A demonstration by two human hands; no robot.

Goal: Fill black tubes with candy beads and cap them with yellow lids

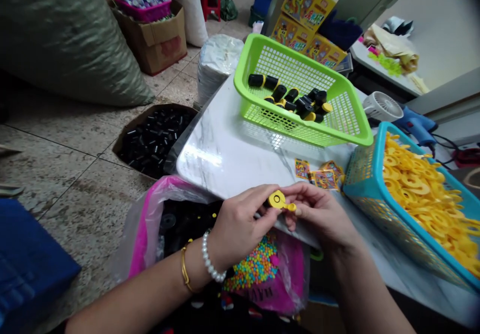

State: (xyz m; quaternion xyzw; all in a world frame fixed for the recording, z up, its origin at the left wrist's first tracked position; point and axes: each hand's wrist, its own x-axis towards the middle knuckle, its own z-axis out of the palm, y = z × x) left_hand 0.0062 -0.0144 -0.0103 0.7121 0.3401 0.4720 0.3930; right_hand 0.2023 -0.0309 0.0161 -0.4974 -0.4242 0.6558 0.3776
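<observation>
In the middle of the view, my left hand [243,219] is closed, thumb and fingers gripping a yellow plastic cap [276,200] with a round face and a small side tab. A dark edge shows beside the cap; most of what lies behind it is hidden by the fingers. My right hand [322,214] pinches the cap's small tab between thumb and fingertips. Below both hands sits a pink tub [140,239] lined with clear plastic, holding black pieces [180,224] and many small colourful beads [258,261].
On the white table [210,159] stand a green basket [300,129] with black-and-yellow containers and a blue basket [369,174] heaped with yellow caps. Small printed packets [324,179] lie between. Black cylinders [153,139] fill a floor container. A fan [382,106] stands behind.
</observation>
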